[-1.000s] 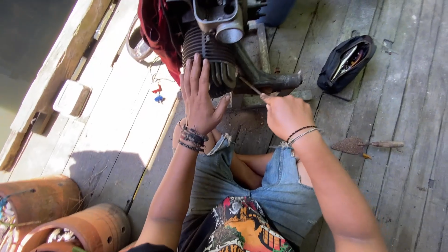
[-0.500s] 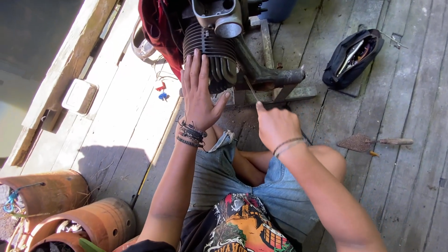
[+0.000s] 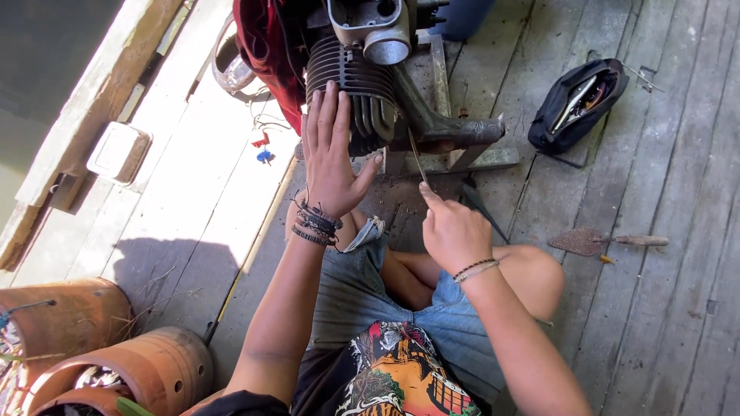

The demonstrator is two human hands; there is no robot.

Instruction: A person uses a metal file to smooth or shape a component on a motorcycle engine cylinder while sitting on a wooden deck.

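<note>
From the head camera, the only view we have, we are looking down at our 2 hands working on a finned engine cylinder that is standing on the grey plank floor; our left hand is lying flat against the dark fins, all fingers stretched out and spread, gripping nothing, only bracing; our right hand is curling shut around a thin metal rod, pinching its lower end while the tip is pointing up at the underside of the cylinder, beside the rusty frame tube; compared with 1 second ago, the rod is standing steeper and the right hand is sitting lower and closer to our knee, while the left palm is staying pressed in the same spot; we are judging that the probing is continuing at 1 point; an open black tool pouch and a rusty trowel are lying well apart to the right; clay pots are sitting at lower left.
</note>
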